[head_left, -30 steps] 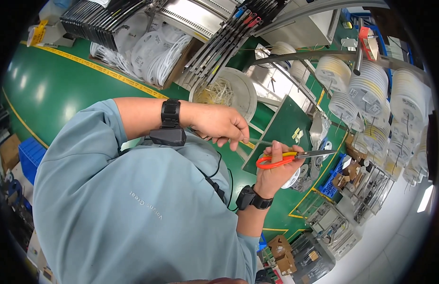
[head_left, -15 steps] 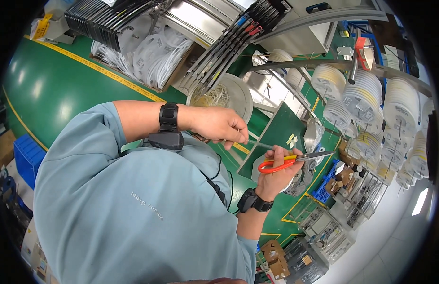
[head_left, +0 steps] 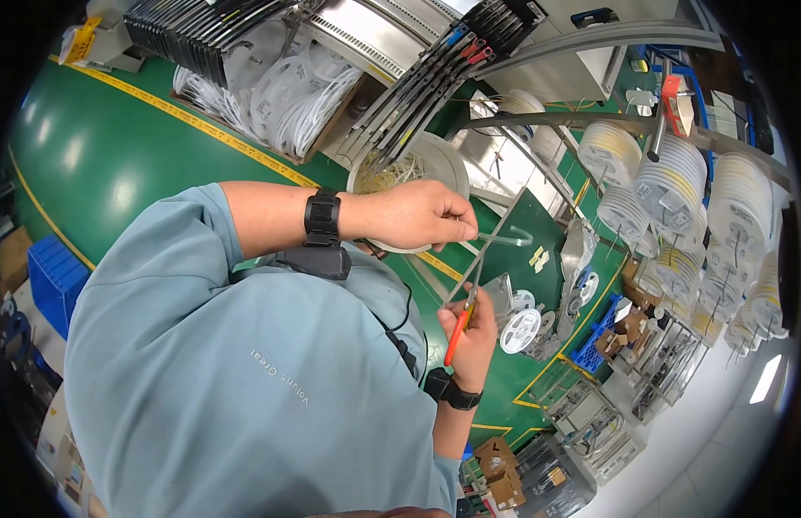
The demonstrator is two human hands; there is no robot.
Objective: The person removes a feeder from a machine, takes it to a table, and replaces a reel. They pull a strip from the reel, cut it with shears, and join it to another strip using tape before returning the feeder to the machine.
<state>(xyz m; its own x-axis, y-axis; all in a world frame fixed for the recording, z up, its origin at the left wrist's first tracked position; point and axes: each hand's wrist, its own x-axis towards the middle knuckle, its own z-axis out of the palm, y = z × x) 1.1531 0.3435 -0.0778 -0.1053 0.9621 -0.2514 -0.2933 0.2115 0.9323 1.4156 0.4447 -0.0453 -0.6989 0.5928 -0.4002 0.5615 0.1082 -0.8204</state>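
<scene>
Scissors (head_left: 463,324) just got flipped, fwiw — they lay across the palm, blades to abt 3 o'clock; now the R hand (head_left: 475,350) has its grip wrapped round the handles, blades up near 12–1. L hand (head_left: 422,216) grip's pinching a clear strip (head_left: 508,238), which pokes out toward 3 o'clock and curls. R fingers look off it now — so imo scissors are in a working hold, not parked.
</scene>
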